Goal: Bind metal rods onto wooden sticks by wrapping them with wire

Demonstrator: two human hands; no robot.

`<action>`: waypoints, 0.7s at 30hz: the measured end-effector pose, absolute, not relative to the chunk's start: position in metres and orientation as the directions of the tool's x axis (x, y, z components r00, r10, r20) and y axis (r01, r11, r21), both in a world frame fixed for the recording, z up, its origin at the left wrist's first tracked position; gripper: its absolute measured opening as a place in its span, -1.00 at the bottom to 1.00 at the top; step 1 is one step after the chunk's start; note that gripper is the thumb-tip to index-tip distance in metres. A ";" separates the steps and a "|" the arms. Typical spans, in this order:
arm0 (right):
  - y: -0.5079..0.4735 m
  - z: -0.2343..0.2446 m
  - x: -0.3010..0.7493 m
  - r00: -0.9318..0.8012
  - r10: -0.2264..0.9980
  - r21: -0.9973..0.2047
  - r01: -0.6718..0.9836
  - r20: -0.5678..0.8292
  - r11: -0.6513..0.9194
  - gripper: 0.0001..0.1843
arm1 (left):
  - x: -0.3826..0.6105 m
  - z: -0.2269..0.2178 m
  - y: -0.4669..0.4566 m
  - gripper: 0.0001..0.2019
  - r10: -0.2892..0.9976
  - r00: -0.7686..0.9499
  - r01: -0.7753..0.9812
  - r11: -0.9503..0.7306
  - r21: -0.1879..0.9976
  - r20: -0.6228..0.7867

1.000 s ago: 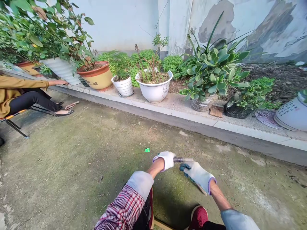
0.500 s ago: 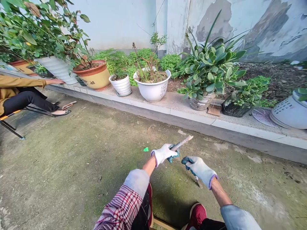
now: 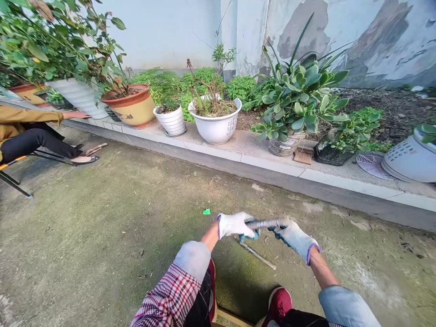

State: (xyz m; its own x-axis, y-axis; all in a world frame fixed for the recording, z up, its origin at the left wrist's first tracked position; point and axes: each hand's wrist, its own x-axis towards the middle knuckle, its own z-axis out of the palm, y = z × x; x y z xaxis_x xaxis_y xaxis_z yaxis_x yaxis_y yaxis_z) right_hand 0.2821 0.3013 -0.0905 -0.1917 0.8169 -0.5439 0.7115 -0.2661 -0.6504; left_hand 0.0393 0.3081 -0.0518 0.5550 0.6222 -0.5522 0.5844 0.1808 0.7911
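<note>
Below the front edge of the pale stone ledge (image 3: 235, 152), above the mossy concrete ground (image 3: 136, 190), you hold the short grey stick with ringed marks (image 3: 265, 224) almost level across your front. Your left hand (image 3: 238, 225), in a white glove with a dark teal palm, has its fingers and thumb bent around one end; the grip looks rather loose, perhaps so that the stick can be turned. Your right hand (image 3: 295, 237), gloved in the same way, is at the opposite end with curled fingers; because of blur, one cannot tell whether it grips this end or only touches it. Probably the stick is held so because both hands reach it comfortably there.

Under your left hand, a thinner, pale brown straight stick (image 3: 259, 255) slants toward your dark red shoe (image 3: 281, 303); whether it hangs from the fingers or lies on the ground is not clear. On the ground, beyond your left wrist, lies a small bright green scrap (image 3: 206, 211). Another person's bare hand (image 3: 76, 115) rests at the ledge's front edge, maybe for support.
</note>
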 end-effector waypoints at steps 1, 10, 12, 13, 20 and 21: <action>0.297 -0.088 0.276 -0.216 0.816 -0.672 0.695 -0.535 -0.257 -0.76 | 0.038 -0.049 0.311 -0.79 0.671 0.513 0.579 0.190 0.793 -0.535; 0.282 -0.041 0.254 -0.257 0.840 -0.818 0.479 -0.478 -0.319 -0.71 | 0.031 -0.074 0.318 -0.88 0.804 0.281 0.671 0.225 0.706 -0.524; 0.285 -0.036 0.264 -0.212 0.840 -0.821 0.426 -0.500 -0.381 -0.67 | 0.032 -0.078 0.320 -0.86 0.804 0.281 0.639 0.250 0.727 -0.524; 0.285 -0.034 0.268 -0.196 0.842 -0.825 0.402 -0.502 -0.398 -0.65 | 0.032 -0.078 0.322 -0.81 0.808 0.277 0.589 0.285 0.757 -0.520; 0.285 -0.031 0.268 -0.111 0.873 -0.855 0.293 -0.474 -0.427 -0.70 | 0.025 -0.053 0.333 -0.58 0.894 0.290 -0.364 0.434 0.824 -0.342; 0.286 -0.031 0.266 -0.110 0.875 -0.854 0.302 -0.472 -0.423 -0.70 | 0.022 -0.052 0.335 -0.60 0.905 0.263 -0.409 0.419 0.810 -0.335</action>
State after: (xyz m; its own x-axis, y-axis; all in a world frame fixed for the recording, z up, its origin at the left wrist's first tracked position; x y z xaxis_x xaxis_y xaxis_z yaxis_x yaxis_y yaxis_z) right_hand 0.2658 0.2857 -0.0310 -0.1096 0.8749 -0.4718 0.3024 -0.4228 -0.8543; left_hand 0.0223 0.3348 -0.0516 0.2627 0.9047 -0.3354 -0.4093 0.4193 0.8103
